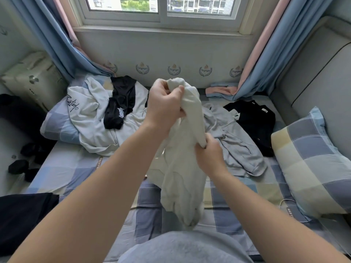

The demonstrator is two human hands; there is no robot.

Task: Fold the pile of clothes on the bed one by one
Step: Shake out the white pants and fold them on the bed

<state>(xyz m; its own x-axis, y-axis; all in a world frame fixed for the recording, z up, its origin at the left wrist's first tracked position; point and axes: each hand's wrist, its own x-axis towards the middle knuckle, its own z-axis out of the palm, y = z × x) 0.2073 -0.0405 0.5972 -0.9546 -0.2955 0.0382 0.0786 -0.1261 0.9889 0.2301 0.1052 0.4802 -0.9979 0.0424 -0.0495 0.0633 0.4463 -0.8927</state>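
A cream-white garment hangs crumpled above the checked bed. My left hand grips its top bunch, raised high. My right hand pinches a lower fold of the same garment. Its bottom end droops toward the sheet in front of me. On the bed behind lie a white hoodie with black script, a black garment on top of it, a grey zip hoodie and a black shirt.
A checked pillow lies at the right, another under the white hoodie. A dark cloth lies at the near left edge. Blue-pink curtains hang at both sides of the window. A padded headboard stands right.
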